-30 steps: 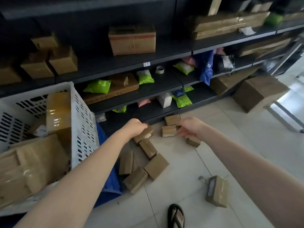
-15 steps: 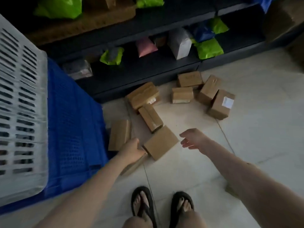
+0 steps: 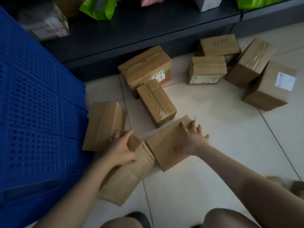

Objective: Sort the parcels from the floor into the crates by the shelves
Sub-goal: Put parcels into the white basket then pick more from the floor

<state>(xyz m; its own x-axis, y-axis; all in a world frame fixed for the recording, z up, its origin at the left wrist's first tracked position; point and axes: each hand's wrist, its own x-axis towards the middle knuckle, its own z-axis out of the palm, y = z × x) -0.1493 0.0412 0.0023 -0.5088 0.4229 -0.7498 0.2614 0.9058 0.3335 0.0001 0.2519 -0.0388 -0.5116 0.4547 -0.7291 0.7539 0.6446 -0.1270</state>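
Head view looks down on a pale tiled floor (image 3: 213, 170) strewn with brown cardboard parcels, in front of a dark shelf unit (image 3: 148, 35). The person's left hand (image 3: 121, 150) grips the upper end of the nearest parcel (image 3: 125, 181) — thumb across the top, fingers curled round its left side. Whether that box is clear of the tiles I cannot tell. Its end touches the square parcel (image 3: 162, 153) just beside it. On that one the right hand (image 3: 187, 142) lies flat, fingers straight and spread to the far edge, pinching nothing.

Both boxes are down by the blue crate (image 3: 41, 104) at the left, and a long parcel (image 3: 105, 125) leans against its perforated wall. Behind the hands a taped parcel (image 3: 156, 102) touches a bigger labelled box (image 3: 144, 68) that sits at the shelf's base. Off to the right four more huddle together — one with handwriting (image 3: 220, 45), one with a white sticker (image 3: 269, 86). A green bag (image 3: 98, 7) sits on the shelf.
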